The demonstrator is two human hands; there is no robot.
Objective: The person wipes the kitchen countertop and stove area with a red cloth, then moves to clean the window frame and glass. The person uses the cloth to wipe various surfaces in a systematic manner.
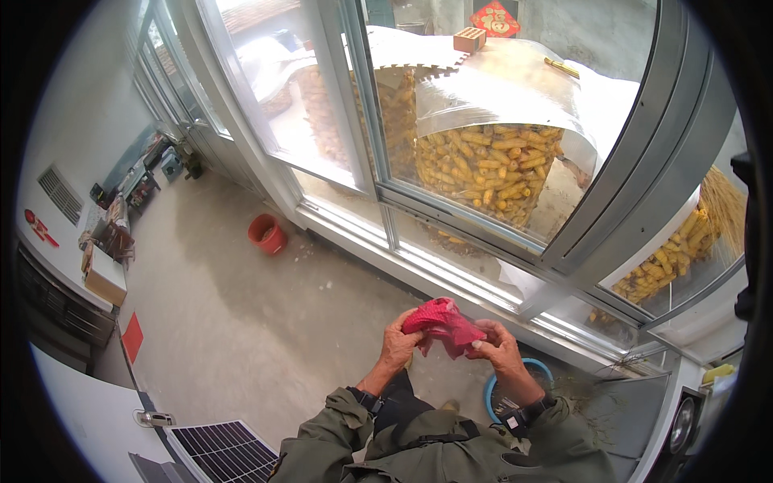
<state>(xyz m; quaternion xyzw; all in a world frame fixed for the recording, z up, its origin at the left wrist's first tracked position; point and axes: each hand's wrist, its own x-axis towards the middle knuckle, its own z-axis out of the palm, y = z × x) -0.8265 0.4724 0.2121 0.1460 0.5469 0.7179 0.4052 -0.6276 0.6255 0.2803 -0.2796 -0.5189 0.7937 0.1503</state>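
Observation:
A crumpled red cloth (pixel 445 323) with a pale pattern hangs between my two hands, in front of my body. My left hand (pixel 398 345) grips its left end. At the other end, my right hand (pixel 500 349) pinches the cloth between thumb and fingers. Both hands are at about the same height, over the concrete floor. Below my right forearm stands a blue-rimmed round basin (pixel 488 395), partly hidden by the arm.
A metal-framed glass window wall (pixel 465 208) runs ahead, with piled corn cobs (pixel 483 160) beyond it. A red bucket (pixel 266 234) stands on the concrete floor (pixel 266 320). A solar panel (pixel 223 450) is at lower left, near a white door (pixel 90 410). Dry twigs (pixel 595 401) are at right.

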